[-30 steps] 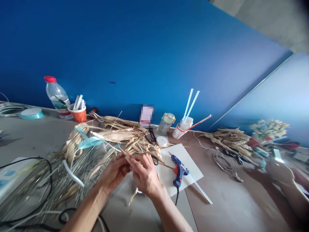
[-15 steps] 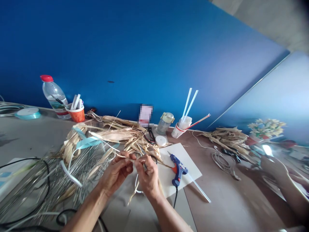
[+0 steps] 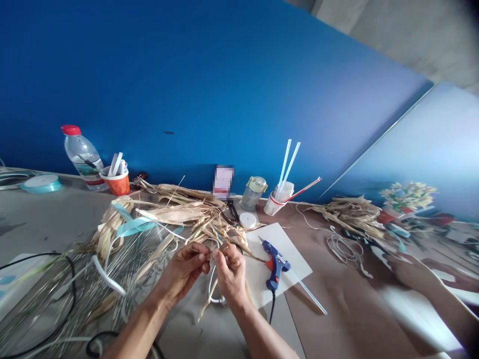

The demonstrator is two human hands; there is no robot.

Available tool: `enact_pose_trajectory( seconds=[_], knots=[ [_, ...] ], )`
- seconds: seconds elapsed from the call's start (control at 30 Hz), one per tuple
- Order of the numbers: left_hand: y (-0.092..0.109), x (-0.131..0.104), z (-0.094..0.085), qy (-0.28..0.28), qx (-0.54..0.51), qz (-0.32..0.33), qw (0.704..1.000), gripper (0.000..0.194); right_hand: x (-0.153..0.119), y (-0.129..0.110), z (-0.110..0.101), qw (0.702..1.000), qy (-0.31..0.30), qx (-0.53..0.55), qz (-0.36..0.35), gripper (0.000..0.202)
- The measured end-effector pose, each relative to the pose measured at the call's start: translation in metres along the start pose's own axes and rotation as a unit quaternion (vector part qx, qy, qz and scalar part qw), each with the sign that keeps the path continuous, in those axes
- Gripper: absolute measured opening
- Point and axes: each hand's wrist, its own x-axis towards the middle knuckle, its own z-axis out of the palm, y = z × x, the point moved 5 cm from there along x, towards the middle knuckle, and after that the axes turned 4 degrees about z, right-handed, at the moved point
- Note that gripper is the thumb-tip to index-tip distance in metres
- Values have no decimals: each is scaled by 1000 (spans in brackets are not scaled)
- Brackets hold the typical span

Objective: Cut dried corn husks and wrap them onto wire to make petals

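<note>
My left hand and my right hand are closed in pinches, fingertips almost meeting above the table. Whatever thin thing lies between them is too small to make out. Below and between the hands hangs or lies a white cord, with a dry husk strip beside it. Just beyond the fingers spreads a heap of dried corn husks. A blue glue gun with a clear glue stick in it rests on a white sheet right of my right hand.
Thin metal wires and a light-blue ribbon cover the left side. Along the wall stand a bottle, an orange cup, a glass jar and a white cup. At far right is another person's hand.
My fingertips have drawn slightly apart, and the pale strip seen at them before is now hardly visible. The other person's hand has moved lower. The view has shifted slightly.
</note>
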Motion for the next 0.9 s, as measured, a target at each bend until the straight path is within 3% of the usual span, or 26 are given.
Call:
enact_pose_trajectory(
  seconds=[0.27,0.43,0.5,0.6,0.67,0.73,0.9],
  knots=[
    [2,0,-4,27,95,34,995,17,1,3,1,1000,24,-3,-8,44],
    [2,3,-6,68,51,23,996,22,3,2,0,999,-25,18,20,37],
    [3,3,-8,79,37,20,996,22,4,-6,-3,998,-57,16,-12,23],
    [5,4,-11,81,23,26,996,20,5,-20,-7,991,-106,2,-86,39],
    [7,4,-12,80,11,32,996,19,6,-26,-7,983,-132,-19,-124,32],
    [9,5,-13,85,2,37,996,19,7,-27,-7,981,-123,-43,-143,18],
    [12,6,-16,100,2,47,994,19,10,-16,-7,989,-70,-74,-106,16]
  ],
)
